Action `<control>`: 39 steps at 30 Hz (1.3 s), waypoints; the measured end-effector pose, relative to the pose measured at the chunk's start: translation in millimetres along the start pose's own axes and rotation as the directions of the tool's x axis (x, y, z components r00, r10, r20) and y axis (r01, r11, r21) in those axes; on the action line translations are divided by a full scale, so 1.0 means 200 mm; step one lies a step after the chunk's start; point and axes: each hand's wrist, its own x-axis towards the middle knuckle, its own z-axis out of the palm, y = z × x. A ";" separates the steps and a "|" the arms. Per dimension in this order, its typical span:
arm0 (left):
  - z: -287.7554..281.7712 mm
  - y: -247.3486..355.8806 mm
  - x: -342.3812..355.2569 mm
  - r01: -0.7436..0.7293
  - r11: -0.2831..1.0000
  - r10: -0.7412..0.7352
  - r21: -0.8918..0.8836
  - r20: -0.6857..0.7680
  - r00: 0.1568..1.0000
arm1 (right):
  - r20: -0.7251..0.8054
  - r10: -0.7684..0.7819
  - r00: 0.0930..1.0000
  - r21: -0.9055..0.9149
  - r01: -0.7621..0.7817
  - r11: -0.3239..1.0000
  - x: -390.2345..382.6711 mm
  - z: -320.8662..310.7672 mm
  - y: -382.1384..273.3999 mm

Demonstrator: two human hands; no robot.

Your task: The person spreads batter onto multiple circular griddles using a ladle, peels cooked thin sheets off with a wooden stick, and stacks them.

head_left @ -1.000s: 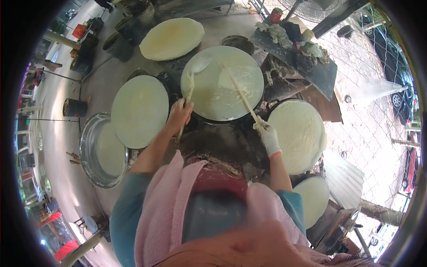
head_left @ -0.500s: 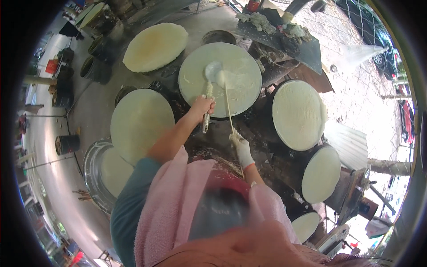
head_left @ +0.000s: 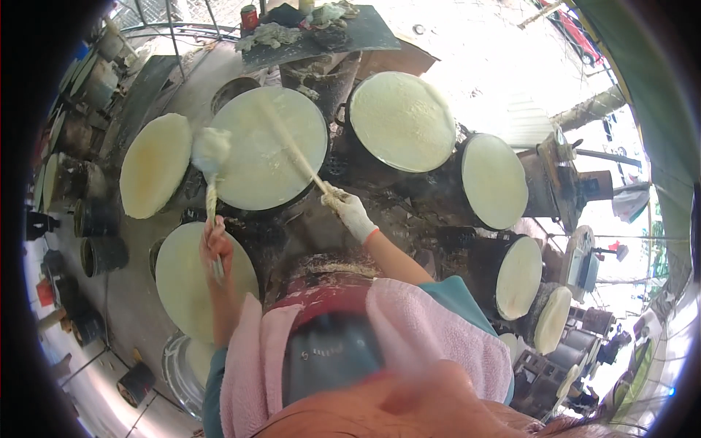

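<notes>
A round griddle (head_left: 252, 171) covered with a pale, wet-looking sheet lies in the upper left of the view, and around its middle the clock runs with twelve toward the upper edge. At nine, the bowl of a ladle (head_left: 212, 148), heaped with pale batter, overlaps the rim in view; whether it touches, I cannot tell. The ladle's handle runs down to seven, where the bare left hand (head_left: 217, 244) is closed around it, in front of a second pale round (head_left: 186, 281). A thin stick (head_left: 298, 153) slants from near the griddle's centre, its far end blurred, toward four, where the right hand (head_left: 352, 215), in a whitish glove smeared with batter, grips its near end. Further out, a thick disc (head_left: 155, 168) with a browned middle stands tilted at nine, and a metal basin (head_left: 172, 365) sits at seven beyond the second round. At three is another pale-topped pan (head_left: 401, 124), with a narrower-looking one (head_left: 495, 182) past it. At one, a dark tabletop (head_left: 354, 33) bears crumpled cloths (head_left: 269, 36) and a red can (head_left: 249, 16)
</notes>
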 end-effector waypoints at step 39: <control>0.28 -1.53 0.10 -0.565 0.535 0.814 0.629 -0.204 0.544 | 0.255 -0.326 0.910 -0.588 0.414 0.695 1.42 -1.81 -0.97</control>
